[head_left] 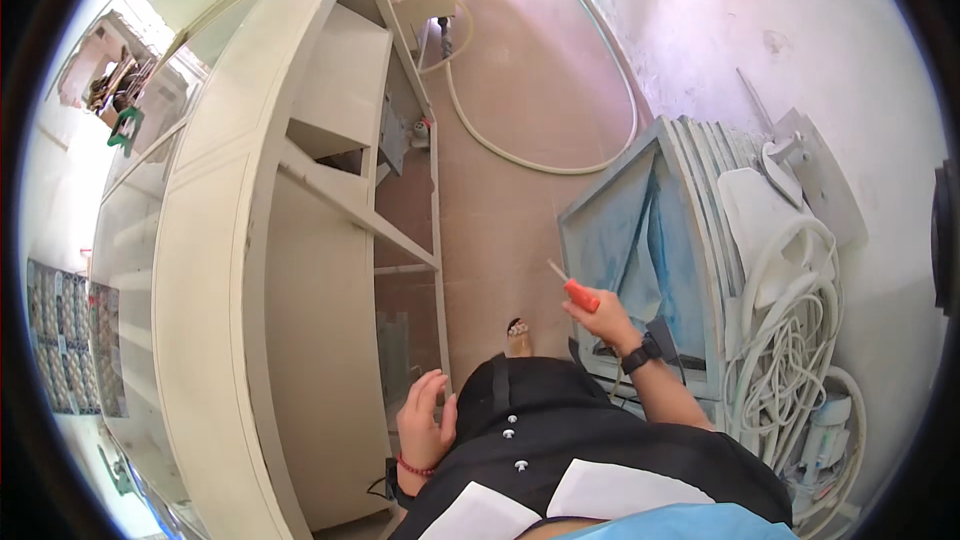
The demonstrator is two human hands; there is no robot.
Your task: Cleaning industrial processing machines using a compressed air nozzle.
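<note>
My right hand (pixel 608 323) is closed round the red handle of a screwdriver (pixel 582 296), its metal shaft pointing away and to the left. That hand is in front of a stack of framed screens (pixel 640 225) with bluish mesh. A dark watch is on my right wrist. My left hand (pixel 427 422) hangs with its fingers apart and nothing in it, close to the lower side of a cream metal machine cabinet (pixel 320 340). A red bead bracelet circles my left wrist.
A pale hose (pixel 540 172) loops across the brown floor (pixel 540 70) ahead. Coiled white hoses and cables (pixel 785 370) hang against the frames at the right, beside a white wall (pixel 860 60). The cabinet's open bay (pixel 345 155) has a slanting brace (pixel 360 210) across it.
</note>
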